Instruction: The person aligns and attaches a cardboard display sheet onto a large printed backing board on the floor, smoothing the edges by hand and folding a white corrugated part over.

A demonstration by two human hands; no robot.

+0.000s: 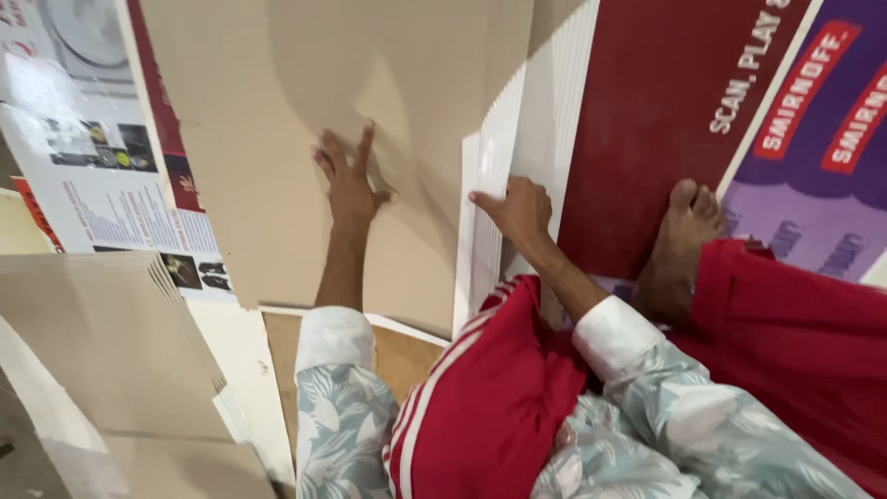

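Note:
My left hand (349,180) lies flat, fingers spread, on a large tan cardboard sheet (277,120) on the floor. My right hand (517,211) rests on the edge of a fanned stack of white sheets (545,129) just right of the tan sheet, index finger pointing left and the other fingers curled. Neither hand encloses anything. My bare foot (682,231) presses on a dark red printed board (665,102) beside the white stack. My red trouser legs (490,397) fill the lower middle.
A stack of tan cardboard sheets (102,342) sits at lower left. Printed white paper sheets (83,166) lie at the upper left. A purple printed board (813,185) lies at far right. A brown board (407,356) shows under my knee.

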